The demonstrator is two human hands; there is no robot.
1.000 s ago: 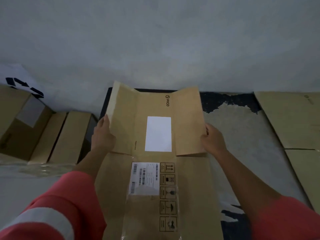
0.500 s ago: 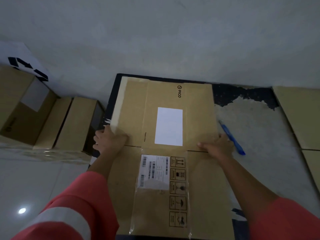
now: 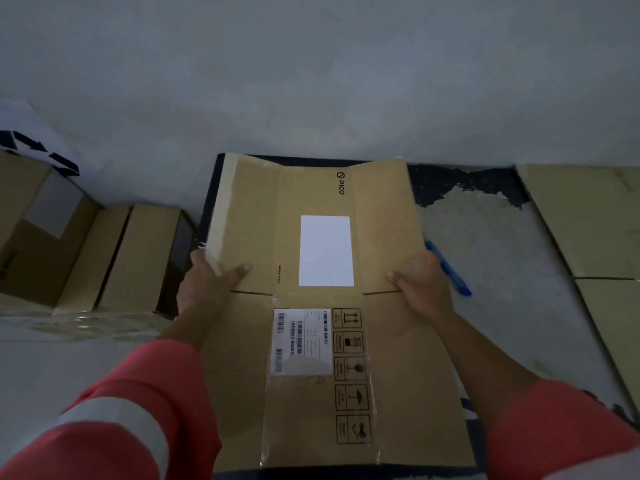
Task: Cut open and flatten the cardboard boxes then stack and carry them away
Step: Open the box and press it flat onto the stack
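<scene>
At the bottom centre of the frame the flattened cardboard box [image 3: 408,375] lies flat, and at mid-frame the left hand [image 3: 204,289] and right hand [image 3: 424,289] grasp its far flaps by the side edges, fingers wrapped round the card, with a blue pen [image 3: 448,270] just right and other boxes [image 3: 131,258] at left.

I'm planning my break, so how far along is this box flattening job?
Done: flattened sheets lie at right. In hand: the left hand and right hand grip the opened box, nearly flat. Left: the boxes at left stand unflattened; nothing is carried away yet.
</scene>
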